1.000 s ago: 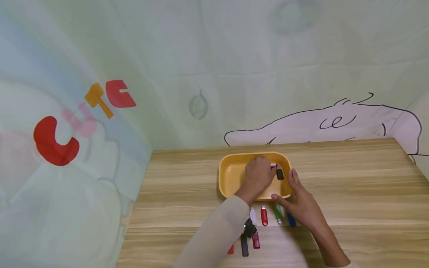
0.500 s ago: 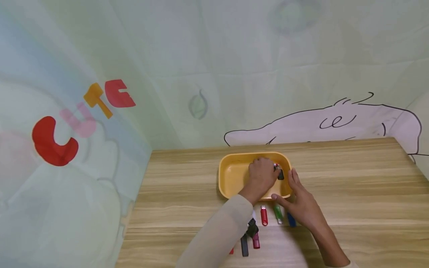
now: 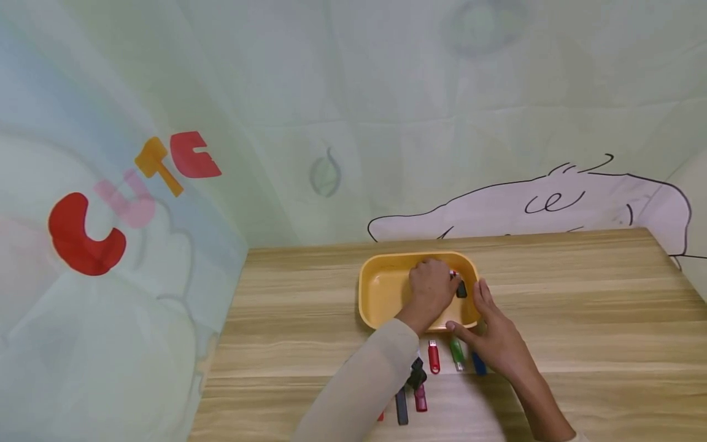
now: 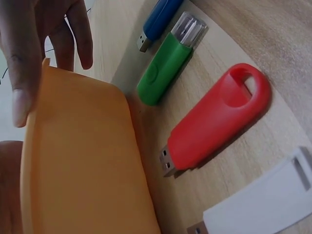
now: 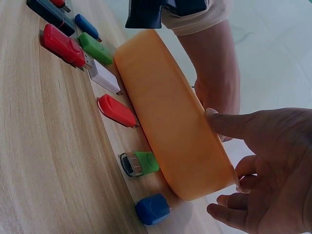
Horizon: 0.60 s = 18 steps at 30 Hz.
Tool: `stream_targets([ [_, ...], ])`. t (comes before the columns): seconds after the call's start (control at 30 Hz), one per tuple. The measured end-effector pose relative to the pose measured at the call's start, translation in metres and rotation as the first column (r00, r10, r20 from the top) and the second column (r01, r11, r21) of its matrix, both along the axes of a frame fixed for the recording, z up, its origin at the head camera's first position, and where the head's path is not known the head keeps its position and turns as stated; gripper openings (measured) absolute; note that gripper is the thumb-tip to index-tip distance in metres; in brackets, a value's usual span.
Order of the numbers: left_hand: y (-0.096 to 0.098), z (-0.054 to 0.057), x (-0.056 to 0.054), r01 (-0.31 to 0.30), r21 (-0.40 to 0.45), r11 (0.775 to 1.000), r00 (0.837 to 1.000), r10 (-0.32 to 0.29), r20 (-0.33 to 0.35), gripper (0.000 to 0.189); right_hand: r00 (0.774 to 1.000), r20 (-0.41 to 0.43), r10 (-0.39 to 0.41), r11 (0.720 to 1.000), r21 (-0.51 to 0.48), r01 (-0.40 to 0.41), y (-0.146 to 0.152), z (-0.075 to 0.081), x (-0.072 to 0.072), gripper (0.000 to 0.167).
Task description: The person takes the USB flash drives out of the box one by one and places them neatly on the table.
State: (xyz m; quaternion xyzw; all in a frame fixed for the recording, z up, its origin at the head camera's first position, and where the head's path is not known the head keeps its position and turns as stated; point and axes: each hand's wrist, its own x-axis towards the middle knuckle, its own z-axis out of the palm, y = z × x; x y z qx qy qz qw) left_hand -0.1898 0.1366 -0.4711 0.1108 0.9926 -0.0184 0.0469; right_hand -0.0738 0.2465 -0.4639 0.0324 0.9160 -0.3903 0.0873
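An orange-yellow plastic tray (image 3: 381, 301) stands on the wooden table. My left hand (image 3: 431, 283) reaches down into it with bent knuckles; its fingertips are hidden, and I cannot tell whether they hold anything. Beside its thumb lies a black USB stick (image 3: 461, 290), with part of another, red-tipped one just behind. My right hand (image 3: 501, 344) rests at the tray's near right corner, thumb on the near rim and fairly straight fingers along the right end. Along the near wall lie a red USB stick (image 3: 434, 357), a green one (image 3: 456, 354), a blue one (image 3: 479, 363) and a white one (image 4: 261, 204).
Closer to me lie a dark red USB stick (image 3: 421, 399) and a black one (image 3: 402, 410), partly beside the left sleeve (image 3: 359, 380). The wrist camera (image 3: 417, 373) overlaps this row. A printed cloth (image 3: 309, 202) hangs behind the table (image 3: 580, 294).
My left hand has shifted slightly right inside the tray, covering more of the red-tipped USB stick. The right hand has kept its place at the corner.
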Motion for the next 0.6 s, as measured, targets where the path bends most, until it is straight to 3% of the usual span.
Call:
stream_targets([
  [0.6, 0.0039, -0.0015, -0.0034, -0.009, -0.009, 1.000, 1.000, 0.009, 0.001, 0.048, 0.999, 0.043, -0.017, 1.000, -0.003, 0.017, -0.0013, -0.0001, -0.0009, 0.106],
])
